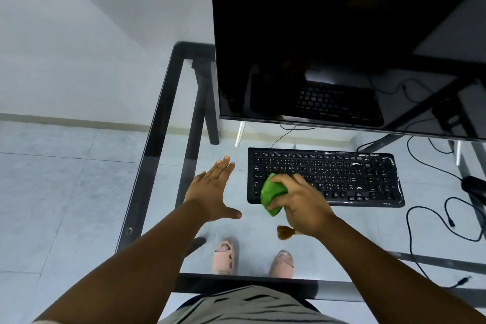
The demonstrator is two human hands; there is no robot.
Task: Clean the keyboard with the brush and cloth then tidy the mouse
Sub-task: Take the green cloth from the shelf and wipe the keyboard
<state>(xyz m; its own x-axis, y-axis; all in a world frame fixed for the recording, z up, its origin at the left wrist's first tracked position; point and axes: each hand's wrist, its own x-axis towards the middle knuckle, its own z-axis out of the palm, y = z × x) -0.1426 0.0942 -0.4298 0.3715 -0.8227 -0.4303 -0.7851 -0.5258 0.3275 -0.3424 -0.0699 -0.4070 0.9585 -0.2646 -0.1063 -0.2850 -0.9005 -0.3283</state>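
A black keyboard lies on the glass desk below the monitor. My right hand is shut on a bunched green cloth, held over the keyboard's lower left corner. Brown brush bristles stick out from under that same hand, near the wrist. My left hand hovers flat and open to the left of the keyboard, fingers spread, holding nothing. A black mouse sits at the right edge, partly cut off.
A large dark monitor stands behind the keyboard on white feet. Black cables loop to the right of the keyboard. Through the glass I see my feet in pink sandals and the tiled floor.
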